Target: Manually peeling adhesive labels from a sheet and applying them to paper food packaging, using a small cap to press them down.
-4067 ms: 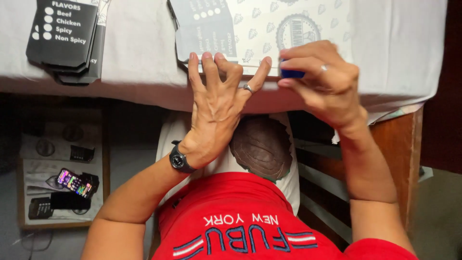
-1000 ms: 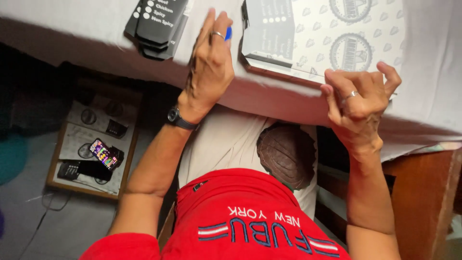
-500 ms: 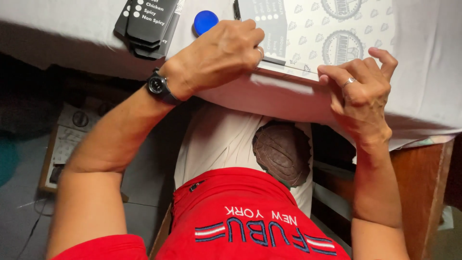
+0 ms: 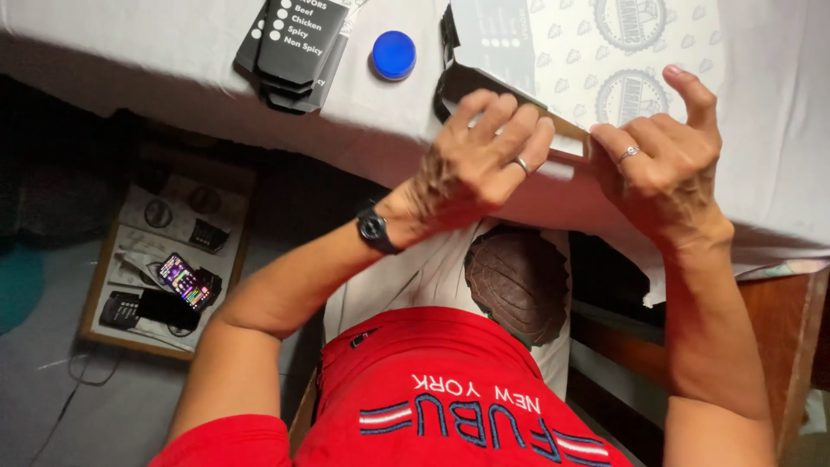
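Left hand (image 4: 480, 156) and right hand (image 4: 661, 156) both pinching flat printed carton (image 4: 596, 69) edge

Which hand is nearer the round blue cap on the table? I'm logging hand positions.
The left. The left hand grips the near edge of the flat printed carton, just right of and below the blue cap. The right hand is farther along that edge.

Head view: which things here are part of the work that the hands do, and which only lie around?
In the work:
- left hand and right hand, both gripping the near edge of the flat printed cardboard sheet

Lying about:
- blue round cap on the white tablecloth
- stack of dark folded cartons
- phone on a tray on the floor
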